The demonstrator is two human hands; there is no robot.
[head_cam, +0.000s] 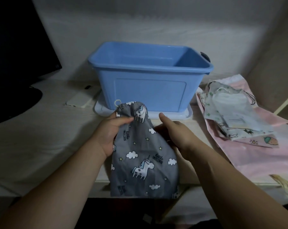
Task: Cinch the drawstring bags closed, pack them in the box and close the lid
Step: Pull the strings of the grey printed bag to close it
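Your grey bag (145,162) overhung the desk (49,146) edge, left hand (111,134) pinching its gathered neck. Right hand (174,134) lay against its side, grip hidden; the open box (145,90) stood beyond.

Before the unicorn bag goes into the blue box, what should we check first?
1. Grey unicorn bag neck gathered shut: looks ok.
2. Left hand grips the bag just below its neck: ok.
3. Right hand on the bag's side, fingers hidden behind the cloth: grip cannot tell.
4. Blue box open, no bags showing inside: ok.
5. Pale lid seems to lie under the box: not ok for closing later.
6. Pile of other bags at the right, not packed; whether they are cinched: cannot tell.
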